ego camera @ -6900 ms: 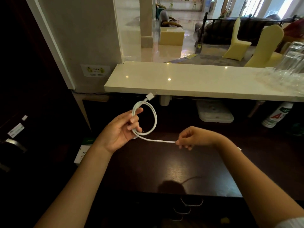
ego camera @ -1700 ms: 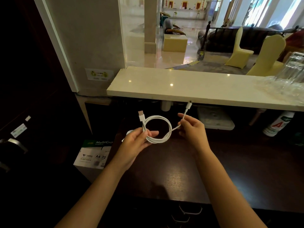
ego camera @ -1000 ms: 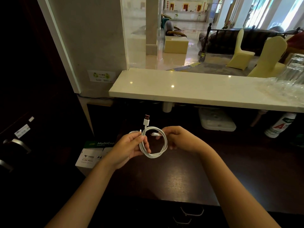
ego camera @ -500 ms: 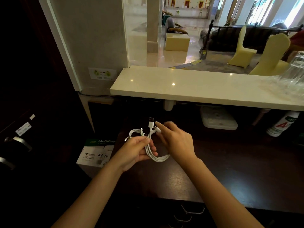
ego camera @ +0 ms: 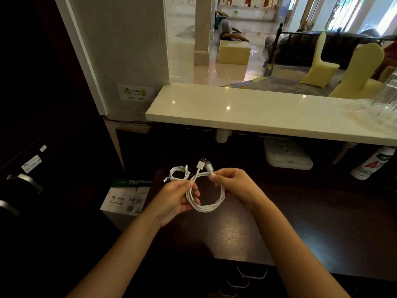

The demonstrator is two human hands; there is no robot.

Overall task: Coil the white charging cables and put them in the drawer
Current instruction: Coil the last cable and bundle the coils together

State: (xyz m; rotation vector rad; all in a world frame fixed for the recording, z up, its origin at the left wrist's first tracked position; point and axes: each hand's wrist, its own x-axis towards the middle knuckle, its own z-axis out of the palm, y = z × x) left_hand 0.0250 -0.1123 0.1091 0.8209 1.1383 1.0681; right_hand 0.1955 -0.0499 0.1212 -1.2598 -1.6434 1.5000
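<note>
Dark wooden table (ego camera: 300, 222) under a pale stone ledge (ego camera: 268, 112), lobby chairs way out back behind the glass. We've got the white cable (ego camera: 206, 203) coiled into a loop held up just above the table's near-left part. Our left hand (ego camera: 174, 198) is closed around the loop's left side where the strands bunch, and the right hand (ego camera: 234, 188) is pinching the top right of the loop, fingers closed on the loose end. The plug (ego camera: 200, 164) pokes up and away from us, right between the two hands. A second, smaller white cable (ego camera: 178, 174) sits near the table's far-left edge, just past our left hand.

The drawer handles (ego camera: 251, 274) are at the near edge, right below our forearms, so we reckon the coil has to come down and toward us, and the right hand looks nearer. Can't tell if any drawer is open, it's too dark down there, and whether the end is tucked through the loop is hidden by our fingers.
</note>
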